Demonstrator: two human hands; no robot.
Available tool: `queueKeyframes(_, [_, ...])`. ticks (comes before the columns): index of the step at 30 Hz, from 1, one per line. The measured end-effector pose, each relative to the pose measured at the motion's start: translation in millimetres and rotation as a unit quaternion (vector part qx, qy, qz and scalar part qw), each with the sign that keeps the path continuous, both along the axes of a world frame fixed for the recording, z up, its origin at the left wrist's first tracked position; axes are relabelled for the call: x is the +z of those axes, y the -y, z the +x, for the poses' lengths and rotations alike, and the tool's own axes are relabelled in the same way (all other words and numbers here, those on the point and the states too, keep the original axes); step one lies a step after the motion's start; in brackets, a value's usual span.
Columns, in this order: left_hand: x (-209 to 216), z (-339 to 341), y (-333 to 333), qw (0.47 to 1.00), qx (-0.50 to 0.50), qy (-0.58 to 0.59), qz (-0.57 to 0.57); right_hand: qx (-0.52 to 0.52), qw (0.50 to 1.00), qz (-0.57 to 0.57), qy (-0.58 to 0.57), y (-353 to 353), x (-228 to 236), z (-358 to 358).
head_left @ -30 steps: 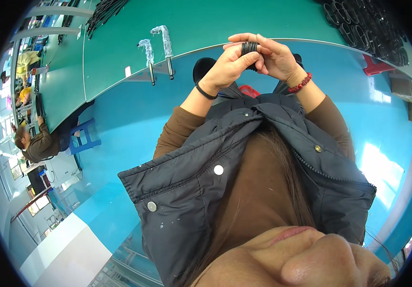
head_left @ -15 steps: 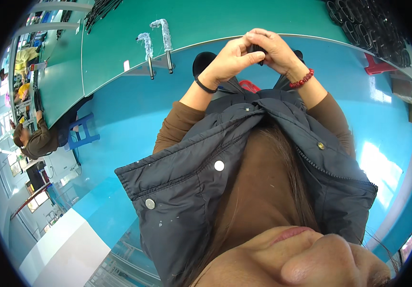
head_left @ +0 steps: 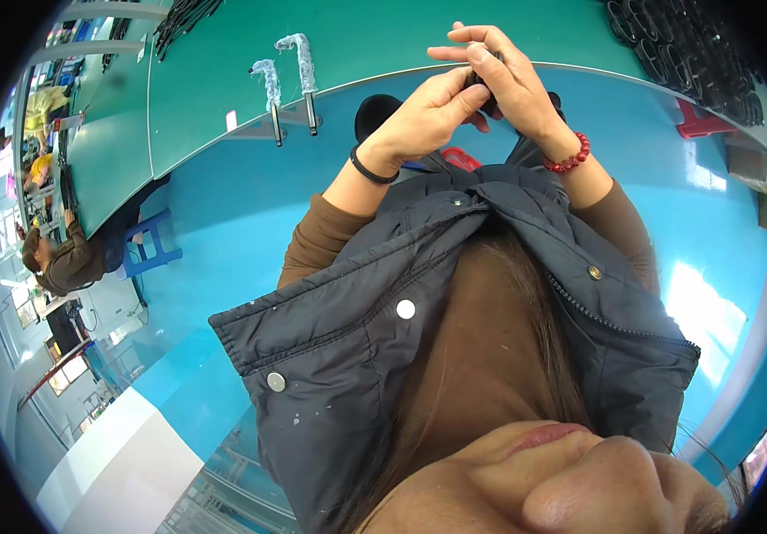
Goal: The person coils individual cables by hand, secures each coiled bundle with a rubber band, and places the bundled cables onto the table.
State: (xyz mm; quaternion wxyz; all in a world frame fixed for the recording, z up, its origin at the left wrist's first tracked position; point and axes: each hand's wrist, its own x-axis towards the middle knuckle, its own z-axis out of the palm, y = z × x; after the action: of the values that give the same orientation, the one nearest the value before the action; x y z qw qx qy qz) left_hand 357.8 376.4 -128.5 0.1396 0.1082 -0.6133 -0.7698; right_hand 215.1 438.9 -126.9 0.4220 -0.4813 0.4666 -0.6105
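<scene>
Just at the front edge of the table, my hands meet around a small black piece [head_left: 487, 92], mostly hidden by fingers, so its kind does not show. My left hand [head_left: 432, 111], with a black band at the wrist, pinches it with the thumb along its near side. From the right, my right hand [head_left: 515, 89] presses against the same piece; some of its fingers stretch out to the left over the table. A red bead bracelet [head_left: 568, 153] circles that wrist. Left of my hands, two rods with wrapped bluish bent ends [head_left: 267, 84] [head_left: 301, 67] lie over the table edge.
The green table [head_left: 374, 40] curves across the top. Many black looped parts [head_left: 681, 58] are heaped at its right, and thin black strips [head_left: 180, 25] lie at the far left. A red stool [head_left: 702, 120] stands right; a co-worker [head_left: 72, 262] sits left near a blue stool [head_left: 150, 242].
My right hand's fingers have lifted from their wrap and spread to the left, uncovering more of the black piece. My left hand has shifted slightly left and down.
</scene>
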Motion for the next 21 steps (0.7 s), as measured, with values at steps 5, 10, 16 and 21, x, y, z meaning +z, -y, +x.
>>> queueKeyframes(5, [4,5,-3,0.998,-0.026,0.010,-0.055,-0.004,0.991,-0.052,-0.122,-5,-10,-5])
queueKeyframes(10, [4,5,-4,0.989,-0.021,0.006,-0.145,0.009,0.980,-0.086,-0.180,-7,-9,-7])
queueKeyframes(16, [0,6,-8,0.985,0.006,-0.040,-0.170,0.191,0.981,0.009,-0.018,-13,6,-19])
queueKeyframes(21, [-1,6,-7,0.988,0.010,-0.037,-0.147,0.173,0.982,0.060,-0.052,-13,4,-17])
